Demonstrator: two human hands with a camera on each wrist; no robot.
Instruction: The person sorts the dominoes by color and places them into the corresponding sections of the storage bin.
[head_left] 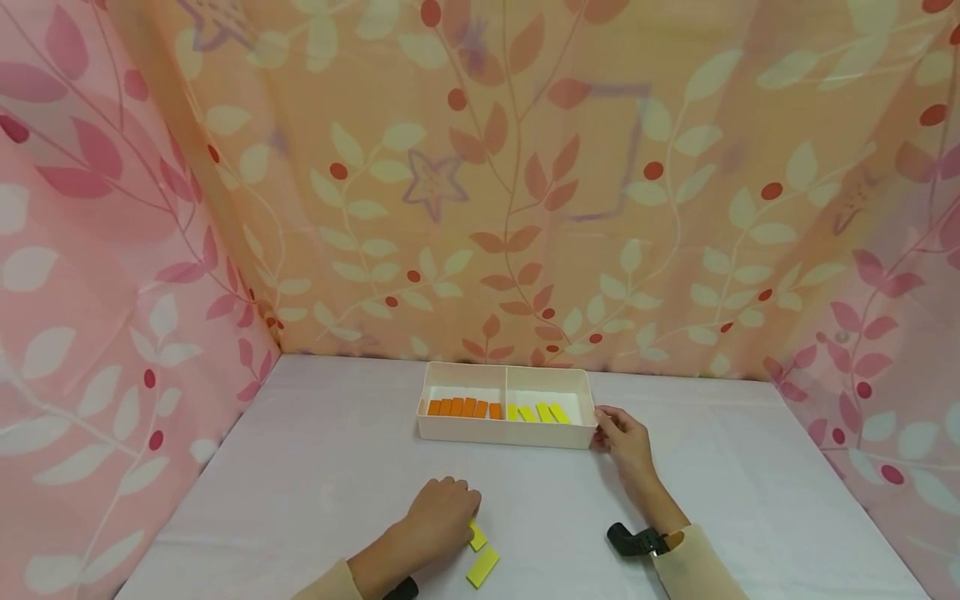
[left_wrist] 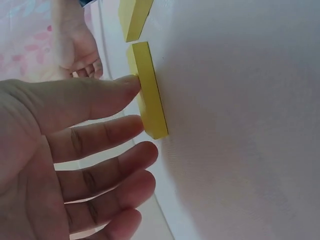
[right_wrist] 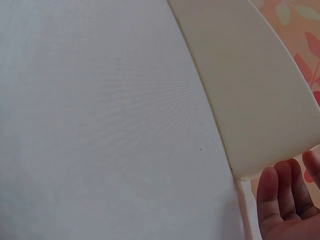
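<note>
My left hand (head_left: 444, 512) is low over the table, thumb and index finger at the sides of a yellow block (left_wrist: 151, 95), pinching it near one end. The other fingers of that hand extend loosely beside it. A second yellow block (head_left: 483, 567) lies on the cloth close by. My right hand (head_left: 626, 437) is at the right end of a cream two-compartment box (head_left: 495, 432), its fingertips (right_wrist: 269, 180) touching the end wall. Orange blocks (head_left: 468, 407) stand in a row in the left compartment; several yellow blocks (head_left: 543, 412) lean in the right one.
A white cloth covers the table (head_left: 315, 467). Behind the box hangs a leaf-patterned curtain (head_left: 510, 208), with more patterned fabric at both sides. Black straps with devices (head_left: 636, 540) are worn on the wrists.
</note>
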